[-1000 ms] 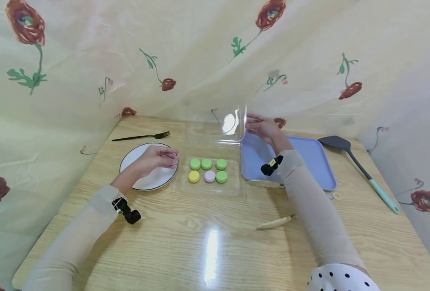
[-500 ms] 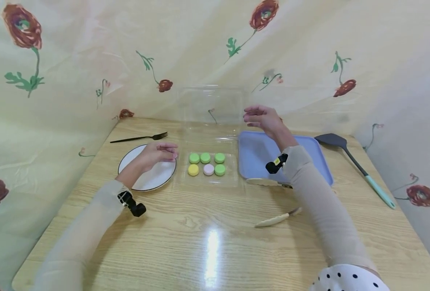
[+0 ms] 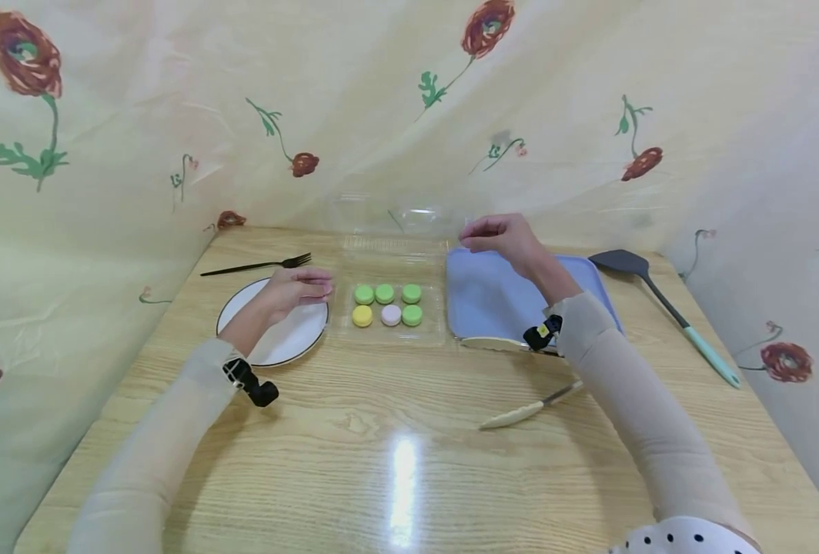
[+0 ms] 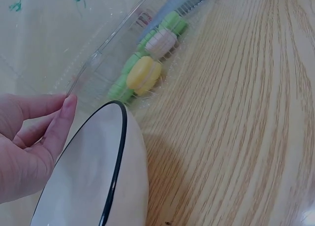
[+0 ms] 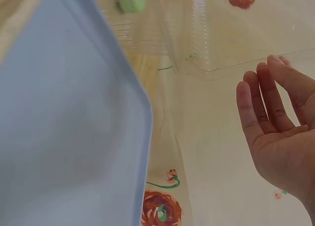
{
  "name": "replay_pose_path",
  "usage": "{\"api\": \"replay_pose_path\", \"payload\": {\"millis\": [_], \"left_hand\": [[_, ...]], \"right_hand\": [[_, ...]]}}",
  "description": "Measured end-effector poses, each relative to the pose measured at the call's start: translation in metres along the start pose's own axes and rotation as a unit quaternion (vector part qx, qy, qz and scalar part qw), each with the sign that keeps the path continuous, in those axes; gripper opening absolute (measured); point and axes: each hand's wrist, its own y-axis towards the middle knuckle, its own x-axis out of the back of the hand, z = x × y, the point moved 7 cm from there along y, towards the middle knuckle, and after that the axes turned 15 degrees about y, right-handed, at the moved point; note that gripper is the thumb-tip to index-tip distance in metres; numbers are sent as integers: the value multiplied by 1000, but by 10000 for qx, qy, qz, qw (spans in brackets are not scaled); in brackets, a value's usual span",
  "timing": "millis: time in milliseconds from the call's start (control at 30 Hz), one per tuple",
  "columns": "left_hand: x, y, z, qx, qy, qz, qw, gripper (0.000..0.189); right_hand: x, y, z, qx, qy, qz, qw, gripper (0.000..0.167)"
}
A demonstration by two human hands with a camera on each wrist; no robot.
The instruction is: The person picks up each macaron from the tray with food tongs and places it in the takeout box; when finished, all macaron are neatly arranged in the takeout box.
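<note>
A clear plastic container (image 3: 432, 302) holds several green macarons (image 3: 412, 294), a yellow macaron (image 3: 362, 315) and a pale lilac macaron (image 3: 391, 315). Its hinged clear lid (image 3: 409, 219) stands raised at the back. My left hand (image 4: 34, 142), above the white plate (image 3: 278, 338), pinches the container's left edge between thumb and fingers. Over the far left corner of the blue tray (image 3: 499, 300), my right hand (image 3: 513, 242) pinches the lid's edge at its right side. In the right wrist view, thumb and fingertips meet along that thin edge; the exact contact is hard to see through the clear plastic.
A black fork (image 3: 257, 265) lies behind the plate. On the right rests a black spatula (image 3: 659, 288) with a mint handle. A cream-handled utensil (image 3: 520, 415) lies in front, with another cream handle (image 3: 496, 343) along the tray's front edge. Flowered cloth (image 3: 396, 115) hangs behind the table.
The lid's top edge has dropped and its tilt has changed. My right hand has lowered slightly with it, its fingers closing in. My left hand stays at the container's left edge.
</note>
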Motion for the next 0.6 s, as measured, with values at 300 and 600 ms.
{"api": "replay_pose_path", "payload": {"millis": [300, 600], "left_hand": [[0, -3, 2, -117, -105, 181, 9997, 52], [-1, -4, 4, -160, -194, 281, 9993, 48]], "right_hand": [[-7, -26, -10, -21, -236, 309, 9992, 30], [-16, -47, -30, -305, -339, 790, 9958, 40]]}}
